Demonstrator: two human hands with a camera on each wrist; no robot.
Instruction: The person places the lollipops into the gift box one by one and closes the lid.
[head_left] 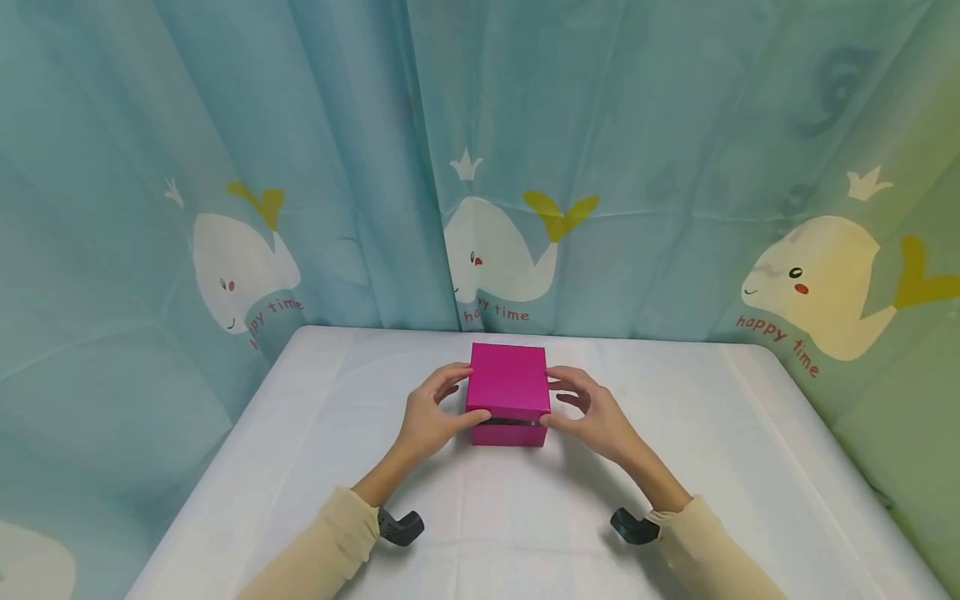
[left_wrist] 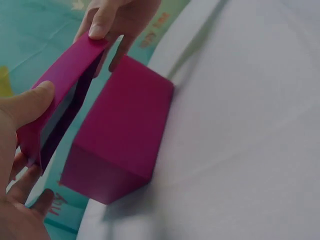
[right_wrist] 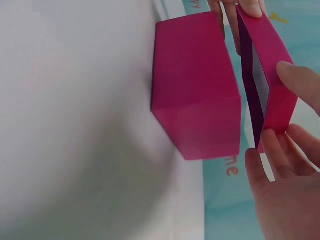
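A magenta box lid (head_left: 508, 377) is held level between both hands, just above the magenta box base (head_left: 509, 436). In the wrist views a gap shows between the lid (left_wrist: 62, 87) and the base (right_wrist: 195, 85). My left hand (head_left: 431, 417) grips the lid's left side, its thumb on the near edge and its fingers farther back. At the right side, my right hand (head_left: 592, 414) grips the lid the same way. The base stands upright on the table. Its contents are mostly hidden; only a dark strip shows under the lid in the head view.
A white-covered table (head_left: 465, 533) spreads under the box. Behind it hangs a blue-green curtain (head_left: 360, 167) printed with whales, close to the table's far edge. Dark wrist devices (head_left: 402, 528) sit at both wrists, beside light sleeves.
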